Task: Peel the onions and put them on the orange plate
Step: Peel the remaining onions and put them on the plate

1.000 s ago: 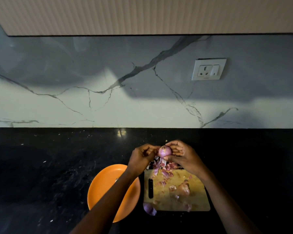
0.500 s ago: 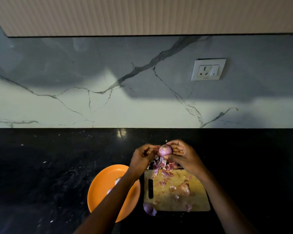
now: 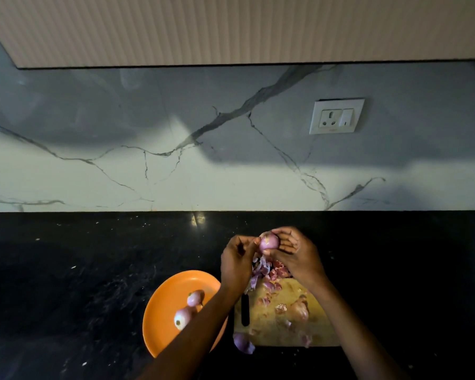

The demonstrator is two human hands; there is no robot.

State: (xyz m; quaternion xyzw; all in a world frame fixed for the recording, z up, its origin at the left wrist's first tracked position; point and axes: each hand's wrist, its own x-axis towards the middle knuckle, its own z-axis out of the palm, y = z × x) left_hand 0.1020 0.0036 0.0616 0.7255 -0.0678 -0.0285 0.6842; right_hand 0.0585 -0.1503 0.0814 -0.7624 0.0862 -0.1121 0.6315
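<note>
- Holding one small onion (image 3: 269,240) in my right hand (image 3: 295,253), I have it raised above the far edge of the cutting board (image 3: 283,329), thumb and fingers curled round its right side.
- My left hand (image 3: 237,260) is curled in beside it, fingertips pinching at the onion's left end, where a bit of skin sticks out.
- That onion is mostly bare and pale purple. Its long axis lies roughly left to right, with the tufted end to the left and slightly far; I cannot tell whether that is root or stem.
- Below my hands, a heap of purple peels (image 3: 266,272) lies on the far end of the board and spills toward its left side.
- One more unpeeled onion (image 3: 299,309) sits on the board, brownish, near its middle right.
- A dark knife handle (image 3: 245,311) lies along the board's left edge, its long axis running near to far.
- A loose purple piece (image 3: 243,343) rests on the black counter (image 3: 66,283) at the board's near left corner.
- To the left of the board is the orange plate (image 3: 159,311), with two peeled onions (image 3: 185,311) on it; my left forearm crosses over its right side.
- The nearer one shows a trimmed round end facing near-left.
</note>
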